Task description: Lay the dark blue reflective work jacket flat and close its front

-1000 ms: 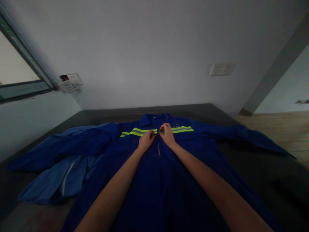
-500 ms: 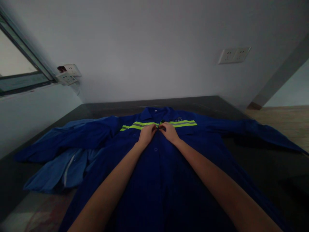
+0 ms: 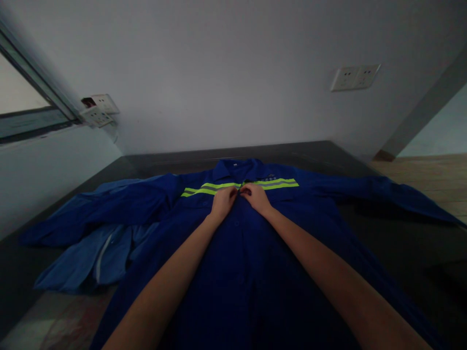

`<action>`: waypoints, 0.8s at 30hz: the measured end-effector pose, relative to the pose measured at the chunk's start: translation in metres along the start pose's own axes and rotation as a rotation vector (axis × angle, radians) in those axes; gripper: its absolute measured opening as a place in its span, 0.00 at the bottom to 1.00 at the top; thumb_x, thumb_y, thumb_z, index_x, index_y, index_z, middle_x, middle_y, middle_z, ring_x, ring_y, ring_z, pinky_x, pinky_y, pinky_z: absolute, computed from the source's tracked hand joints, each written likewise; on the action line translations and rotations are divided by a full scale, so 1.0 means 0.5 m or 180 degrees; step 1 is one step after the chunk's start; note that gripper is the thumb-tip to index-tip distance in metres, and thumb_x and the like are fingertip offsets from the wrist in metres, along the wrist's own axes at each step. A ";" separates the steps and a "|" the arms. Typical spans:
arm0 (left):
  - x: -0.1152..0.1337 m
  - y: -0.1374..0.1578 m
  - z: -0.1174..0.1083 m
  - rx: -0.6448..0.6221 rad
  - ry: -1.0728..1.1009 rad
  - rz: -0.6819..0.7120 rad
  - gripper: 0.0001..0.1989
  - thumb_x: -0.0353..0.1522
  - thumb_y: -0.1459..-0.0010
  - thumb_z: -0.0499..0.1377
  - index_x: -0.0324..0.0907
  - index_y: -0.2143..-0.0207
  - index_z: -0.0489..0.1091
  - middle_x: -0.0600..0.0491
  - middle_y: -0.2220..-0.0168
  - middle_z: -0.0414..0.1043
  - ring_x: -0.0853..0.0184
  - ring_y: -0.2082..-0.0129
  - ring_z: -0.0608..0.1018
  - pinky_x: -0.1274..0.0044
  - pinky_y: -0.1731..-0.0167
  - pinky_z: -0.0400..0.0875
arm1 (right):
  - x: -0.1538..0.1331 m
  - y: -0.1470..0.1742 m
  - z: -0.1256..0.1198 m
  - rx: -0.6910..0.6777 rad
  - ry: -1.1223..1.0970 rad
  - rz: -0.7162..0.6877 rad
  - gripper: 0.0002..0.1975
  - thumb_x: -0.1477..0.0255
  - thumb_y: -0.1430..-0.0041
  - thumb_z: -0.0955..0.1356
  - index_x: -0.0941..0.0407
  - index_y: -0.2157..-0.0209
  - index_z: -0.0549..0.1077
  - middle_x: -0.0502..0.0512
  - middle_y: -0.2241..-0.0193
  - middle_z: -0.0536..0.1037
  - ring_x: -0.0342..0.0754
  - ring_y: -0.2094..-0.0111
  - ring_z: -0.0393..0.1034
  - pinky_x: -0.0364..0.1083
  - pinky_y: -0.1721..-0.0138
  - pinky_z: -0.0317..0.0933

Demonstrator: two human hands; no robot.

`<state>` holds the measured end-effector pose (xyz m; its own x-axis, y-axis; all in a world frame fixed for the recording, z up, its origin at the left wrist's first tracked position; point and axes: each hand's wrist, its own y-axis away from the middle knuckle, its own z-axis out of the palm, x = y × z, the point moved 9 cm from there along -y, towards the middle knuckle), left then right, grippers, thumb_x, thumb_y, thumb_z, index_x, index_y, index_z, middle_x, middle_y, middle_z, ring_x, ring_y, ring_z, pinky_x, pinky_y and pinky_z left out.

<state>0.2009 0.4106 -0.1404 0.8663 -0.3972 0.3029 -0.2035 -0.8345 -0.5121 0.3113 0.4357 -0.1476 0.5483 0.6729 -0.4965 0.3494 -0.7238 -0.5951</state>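
A dark blue work jacket (image 3: 219,262) lies front up, its collar at the far end and its sleeves spread to both sides. Yellow-green reflective stripes (image 3: 280,183) cross its chest. My left hand (image 3: 223,201) pinches the front edge of the jacket just below the stripe. Close beside it, fingertips nearly touching, my right hand (image 3: 255,197) is closed on the other side of the same front opening. The fingers hide the exact bit of cloth or button between them. A round button (image 3: 236,224) shows on the front, nearer to me than the hands.
Beneath the jacket is a dark table (image 3: 292,149), pushed against a pale wall. A lighter blue garment (image 3: 73,265) lies at the left, partly under the jacket's sleeve. Sockets (image 3: 355,78) are on the wall, and a loose socket panel (image 3: 97,116) hangs at the left corner.
Both hands stay at the same place on the jacket's front, with only small finger movements. The whole view has shifted slightly.
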 end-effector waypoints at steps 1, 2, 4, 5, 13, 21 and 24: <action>-0.001 0.001 0.000 0.0007 0.0017 -0.0015 0.07 0.26 0.45 0.55 0.41 0.65 0.72 0.51 0.69 0.75 0.63 0.68 0.75 0.75 0.67 0.66 | 0.000 -0.001 0.001 -0.0010 0.0024 0.0004 0.03 0.77 0.46 0.69 0.57 0.68 0.75 0.53 0.69 0.77 0.47 0.68 0.70 0.45 0.65 0.60; -0.002 0.002 0.000 0.0009 0.0040 -0.0031 0.07 0.26 0.45 0.56 0.42 0.65 0.73 0.51 0.68 0.76 0.63 0.68 0.75 0.75 0.67 0.66 | 0.000 -0.001 0.002 -0.0021 0.0057 0.0006 0.03 0.77 0.46 0.69 0.57 0.68 0.75 0.54 0.69 0.77 0.47 0.68 0.69 0.45 0.64 0.60; -0.003 0.004 -0.001 0.0008 0.0101 -0.0074 0.07 0.26 0.45 0.56 0.42 0.66 0.73 0.51 0.68 0.76 0.63 0.68 0.76 0.75 0.66 0.67 | -0.002 -0.002 0.003 -0.0050 0.0144 -0.0001 0.02 0.77 0.46 0.69 0.57 0.69 0.75 0.55 0.68 0.77 0.48 0.67 0.69 0.46 0.63 0.59; -0.003 0.005 -0.001 0.0010 0.0138 -0.0102 0.07 0.26 0.45 0.56 0.42 0.66 0.73 0.51 0.68 0.76 0.63 0.68 0.76 0.75 0.66 0.67 | -0.004 -0.001 0.004 -0.0066 0.0192 -0.0007 0.02 0.77 0.46 0.69 0.57 0.70 0.75 0.55 0.68 0.77 0.48 0.66 0.69 0.46 0.62 0.59; -0.004 0.015 -0.007 0.0145 0.0421 -0.0303 0.10 0.28 0.43 0.56 0.42 0.58 0.71 0.52 0.65 0.78 0.66 0.65 0.78 0.77 0.63 0.70 | -0.023 0.007 0.003 -0.0147 0.0501 -0.0002 0.03 0.77 0.45 0.69 0.57 0.72 0.72 0.54 0.69 0.73 0.49 0.65 0.66 0.45 0.65 0.56; -0.002 0.015 -0.011 0.0238 0.0236 -0.0328 0.04 0.33 0.42 0.57 0.43 0.66 0.70 0.53 0.69 0.73 0.66 0.69 0.74 0.77 0.69 0.66 | -0.019 0.008 -0.006 -0.0046 0.0340 0.0075 0.05 0.76 0.44 0.68 0.56 0.74 0.70 0.53 0.70 0.72 0.47 0.67 0.65 0.44 0.67 0.55; 0.000 0.013 -0.014 0.0256 0.0161 -0.0290 0.04 0.33 0.42 0.56 0.42 0.67 0.70 0.52 0.69 0.72 0.66 0.69 0.73 0.77 0.69 0.65 | -0.010 0.005 -0.009 0.0017 0.0166 0.0098 0.05 0.75 0.45 0.68 0.56 0.74 0.70 0.52 0.71 0.72 0.47 0.69 0.65 0.44 0.67 0.55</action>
<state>0.1965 0.4025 -0.1381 0.8550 -0.3417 0.3902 -0.0861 -0.8354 -0.5429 0.3127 0.4300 -0.1440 0.5976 0.6414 -0.4811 0.3277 -0.7430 -0.5836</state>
